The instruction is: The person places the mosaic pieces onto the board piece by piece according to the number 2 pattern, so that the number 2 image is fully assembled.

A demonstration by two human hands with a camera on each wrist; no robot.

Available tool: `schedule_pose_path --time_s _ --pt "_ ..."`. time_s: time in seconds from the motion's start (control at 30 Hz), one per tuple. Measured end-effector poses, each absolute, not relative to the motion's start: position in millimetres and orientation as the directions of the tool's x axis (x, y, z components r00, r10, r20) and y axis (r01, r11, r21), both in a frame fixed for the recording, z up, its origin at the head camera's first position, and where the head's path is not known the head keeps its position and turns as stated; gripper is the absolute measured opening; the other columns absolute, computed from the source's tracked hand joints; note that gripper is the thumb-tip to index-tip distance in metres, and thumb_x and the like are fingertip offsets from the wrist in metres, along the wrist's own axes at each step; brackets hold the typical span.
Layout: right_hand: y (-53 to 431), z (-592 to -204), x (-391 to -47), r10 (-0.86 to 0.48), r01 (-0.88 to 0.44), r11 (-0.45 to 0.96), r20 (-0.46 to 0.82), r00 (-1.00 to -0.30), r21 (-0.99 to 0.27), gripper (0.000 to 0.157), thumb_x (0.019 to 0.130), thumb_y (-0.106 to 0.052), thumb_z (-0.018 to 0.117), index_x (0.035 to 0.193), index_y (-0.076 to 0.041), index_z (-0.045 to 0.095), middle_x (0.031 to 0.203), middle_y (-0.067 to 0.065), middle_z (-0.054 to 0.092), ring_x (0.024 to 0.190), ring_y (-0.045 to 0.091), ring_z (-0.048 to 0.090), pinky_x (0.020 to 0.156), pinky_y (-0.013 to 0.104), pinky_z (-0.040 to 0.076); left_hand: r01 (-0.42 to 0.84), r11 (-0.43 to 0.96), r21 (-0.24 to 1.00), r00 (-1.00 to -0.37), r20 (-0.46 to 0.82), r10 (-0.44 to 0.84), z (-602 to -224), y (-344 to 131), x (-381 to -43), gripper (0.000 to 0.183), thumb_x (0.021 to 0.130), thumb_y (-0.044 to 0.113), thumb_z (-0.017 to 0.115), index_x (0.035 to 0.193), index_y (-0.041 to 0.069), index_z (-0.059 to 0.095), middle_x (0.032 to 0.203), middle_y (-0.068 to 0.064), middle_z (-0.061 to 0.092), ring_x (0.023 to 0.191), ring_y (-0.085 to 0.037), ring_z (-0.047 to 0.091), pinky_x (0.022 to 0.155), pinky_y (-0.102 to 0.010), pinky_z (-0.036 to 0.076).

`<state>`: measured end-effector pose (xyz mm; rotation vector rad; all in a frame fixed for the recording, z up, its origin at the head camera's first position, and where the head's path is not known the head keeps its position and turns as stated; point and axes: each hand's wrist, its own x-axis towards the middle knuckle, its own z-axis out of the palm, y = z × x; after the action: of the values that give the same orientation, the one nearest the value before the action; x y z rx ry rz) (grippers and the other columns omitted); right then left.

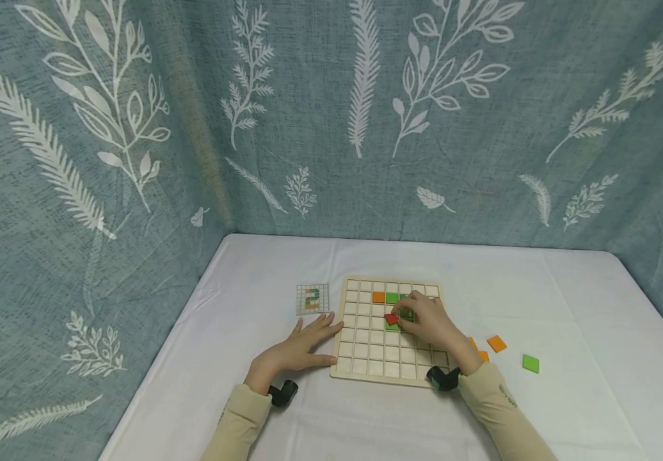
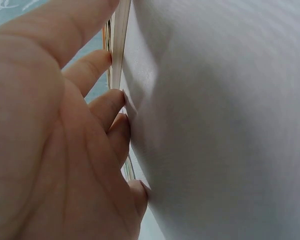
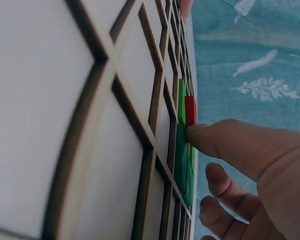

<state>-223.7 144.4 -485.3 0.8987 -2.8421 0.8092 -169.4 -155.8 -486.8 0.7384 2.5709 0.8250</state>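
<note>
A pale wooden grid board [image 1: 361, 367] lies on the white table. My right hand [image 1: 429, 318] is over it, pinching a red square tile [image 1: 391, 319] between thumb and fingertips. In the right wrist view the thumb presses against the red tile [image 3: 190, 110], just above the green tiles [image 3: 181, 155]. An orange tile [image 1: 379, 297] and a green tile [image 1: 391, 298] sit in an upper row; another green tile [image 1: 391, 326] shows below the red one. The right hand partly hides further green tiles. With fingers spread, my left hand [image 1: 299, 347] touches the board's left edge.
A small grid card [image 1: 311, 299] with a coloured figure lies left of the board, beyond the left hand. Right of the board are loose orange tiles [image 1: 497, 344], some partly behind the right wrist, and a loose green tile [image 1: 530, 363]. A leaf-patterned blue curtain [image 1: 320, 115] hangs behind the table.
</note>
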Motion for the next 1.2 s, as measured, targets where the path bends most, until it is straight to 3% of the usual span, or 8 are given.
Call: schedule_pose_path --time_s 0.27,0.77,1.2 --pt "142.9 -487.0 -226.0 -0.538 -0.574 0.674 0.222 -0.813 -0.466 0.008 0.086 -0.017 0.067 0.094 -0.020 0.067 0.083 -0.001 0.053 0.070 0.012 0.047 0.069 0.032 0.028 0.373 0.696 0.614 -0.803 -0.161 0.573 -486.1 -155.8 -169.7 0.070 0.089 0.040 0.058 0.147 0.014 0.028 0.155 -0.014 0.013 0.143 -0.032 0.007 0.111 -0.060 -0.007" --pt "135.6 -485.9 -226.7 -0.517 -0.554 0.678 0.221 -0.827 -0.483 0.008 0.084 -0.019 0.069 0.091 -0.021 0.068 0.087 -0.001 0.056 0.076 0.015 0.055 0.071 0.034 0.031 0.375 0.696 0.612 -0.803 -0.162 0.574 -486.6 -154.9 -169.0 0.070 0.089 0.041 0.058 0.147 0.014 0.028 0.154 -0.014 0.014 0.143 -0.031 0.007 0.111 -0.059 -0.007" --pt "133.4 -483.1 -222.7 -0.457 -0.491 0.718 0.198 -0.867 -0.493 0.016 0.076 -0.034 0.075 0.085 -0.023 0.067 0.080 -0.002 0.052 0.067 0.009 0.043 0.073 0.038 0.031 0.377 0.696 0.611 -0.802 -0.160 0.575 -485.9 -155.7 -168.9 0.070 0.089 0.041 0.058 0.147 0.014 0.028 0.155 -0.013 0.014 0.143 -0.031 0.007 0.111 -0.059 -0.007"
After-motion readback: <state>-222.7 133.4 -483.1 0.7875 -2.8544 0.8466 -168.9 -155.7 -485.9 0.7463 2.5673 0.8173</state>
